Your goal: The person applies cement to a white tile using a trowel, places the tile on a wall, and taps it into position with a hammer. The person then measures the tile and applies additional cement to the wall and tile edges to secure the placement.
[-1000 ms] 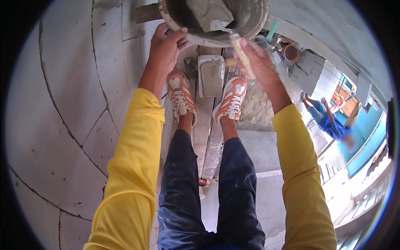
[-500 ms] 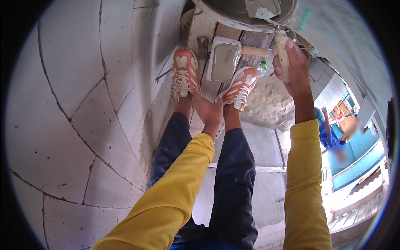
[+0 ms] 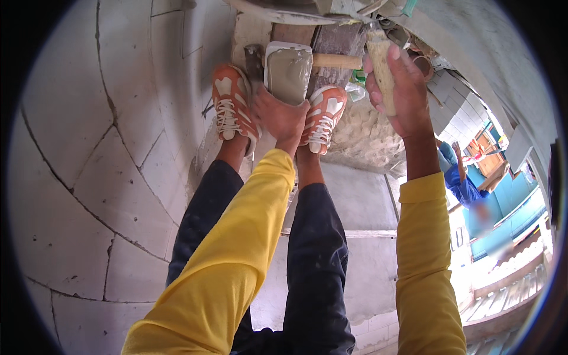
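Note:
My right hand (image 3: pixel 408 89) grips the pale wooden handle of a trowel (image 3: pixel 381 71), held upright; its blade is partly cut off at the top edge. My left hand (image 3: pixel 281 118) is closed round the near end of a white tray (image 3: pixel 288 45) filled with smooth wet grey mortar (image 3: pixel 289 74), its fingers partly hidden. Under the tray lies a hammer, its wooden handle (image 3: pixel 337 61) sticking out on the right and its dark head (image 3: pixel 254 62) on the left.
Orange and white shoes (image 3: pixel 228 100) stand either side of the tray on wooden planks (image 3: pixel 293 34). A large round tub (image 3: pixel 278 13) sits at the far edge. A block wall (image 3: pixel 77 154) rises at left; a sand heap (image 3: pixel 367 133) lies right. Another person in blue (image 3: pixel 461 180) is far right.
My left hand has moved forward from between the shoes onto the tray's near end. The whole view has shifted, and the tub and trowel blade now show less.

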Demonstrator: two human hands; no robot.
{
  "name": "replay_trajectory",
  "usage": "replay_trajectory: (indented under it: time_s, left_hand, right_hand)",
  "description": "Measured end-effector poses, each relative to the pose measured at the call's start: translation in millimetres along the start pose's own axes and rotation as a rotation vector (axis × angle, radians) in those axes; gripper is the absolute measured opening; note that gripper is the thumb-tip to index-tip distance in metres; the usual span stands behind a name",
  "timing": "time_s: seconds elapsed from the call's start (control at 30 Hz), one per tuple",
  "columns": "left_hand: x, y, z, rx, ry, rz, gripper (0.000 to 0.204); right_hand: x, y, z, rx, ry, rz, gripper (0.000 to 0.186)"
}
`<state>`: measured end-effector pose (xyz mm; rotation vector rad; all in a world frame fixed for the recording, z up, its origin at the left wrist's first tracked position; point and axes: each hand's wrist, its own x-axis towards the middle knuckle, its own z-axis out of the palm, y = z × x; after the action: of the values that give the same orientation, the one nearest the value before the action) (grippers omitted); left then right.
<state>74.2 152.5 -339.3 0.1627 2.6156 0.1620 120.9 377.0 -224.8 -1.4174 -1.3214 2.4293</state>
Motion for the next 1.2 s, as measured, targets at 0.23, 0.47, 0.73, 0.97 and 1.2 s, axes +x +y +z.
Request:
replay_trajectory:
  time_s: [0.23,0.47,0.73,0.97,1.2]
  left_hand:
    - [8,-19,-135,-0.827,-0.771,-0.312,0.083]
    - [27,-13,-282,-1.429,-1.086,-0.263,0.086]
    - [53,61,-298,-1.885,-1.243,-0.433,0.096]
    - [61,94,-301,-2.032,-1.355,-0.398,0.093]
    - [79,104,-305,-1.992,-1.222,-0.403,0.095]
  right_hand:
    - [-37,-3,-2,0.082,0.054,0.102,0.035]
    - [-79,-26,11,0.110,0.070,0.043,0.052]
    - [-64,-45,44,-0.438,0.266,-0.534,0.052]
    - [-45,-32,47,-0.980,0.406,-0.902,0.054]
    - [-102,-35,33,-1.089,0.323,-1.020,0.052]
